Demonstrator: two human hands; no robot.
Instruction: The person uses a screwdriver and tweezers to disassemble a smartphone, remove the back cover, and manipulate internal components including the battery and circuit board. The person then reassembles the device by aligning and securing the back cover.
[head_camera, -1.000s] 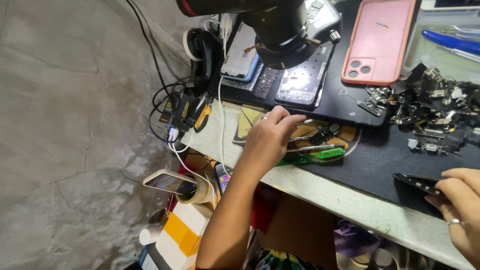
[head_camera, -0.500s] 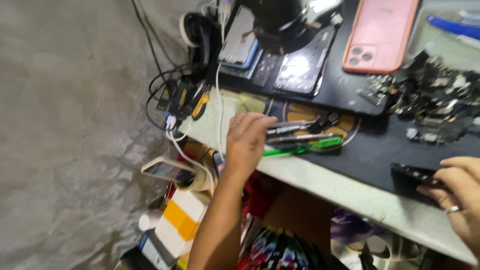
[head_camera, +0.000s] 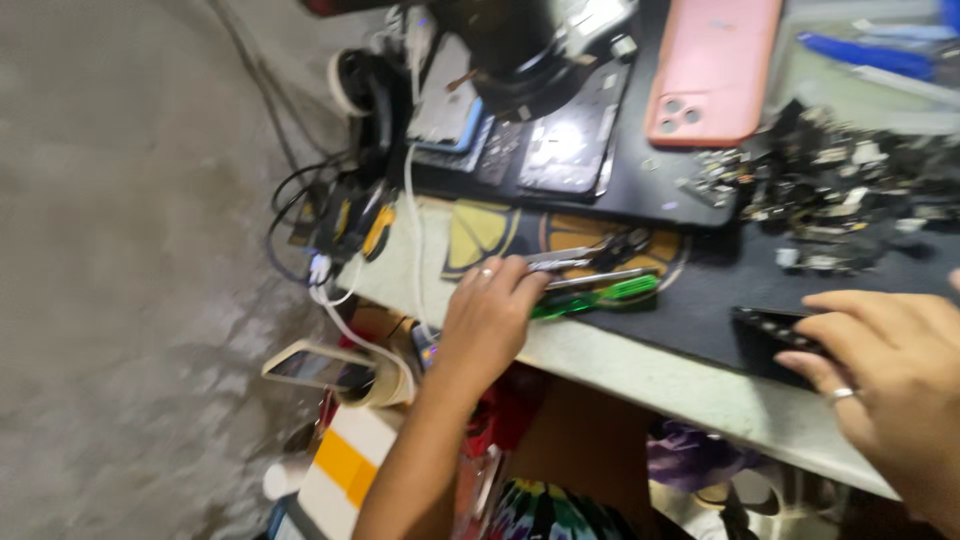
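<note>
Left hand (head_camera: 490, 315) closes on green-handled screwdriver (head_camera: 600, 296) beside tweezers (head_camera: 575, 262); right hand (head_camera: 890, 350), fingers loosely curled, rests on black phone part (head_camera: 775, 328). Risk: tools knocked off bench edge (head_camera: 640, 370).

A cramped phone-repair workbench; beyond the left hand (head_camera: 490, 315), which rests by tweezers (head_camera: 575, 265) and a green-handled screwdriver (head_camera: 595, 297), opened handsets (head_camera: 560, 135) lie under a black microscope (head_camera: 515, 50); above the right hand (head_camera: 890, 365), touching a dark phone part (head_camera: 775, 328), sit a heap of small salvaged components (head_camera: 850, 195) and a pink-cased phone (head_camera: 715, 70); tangled cables (head_camera: 335, 225) hang off the bench edge over a bare concrete floor (head_camera: 130, 250).
</note>
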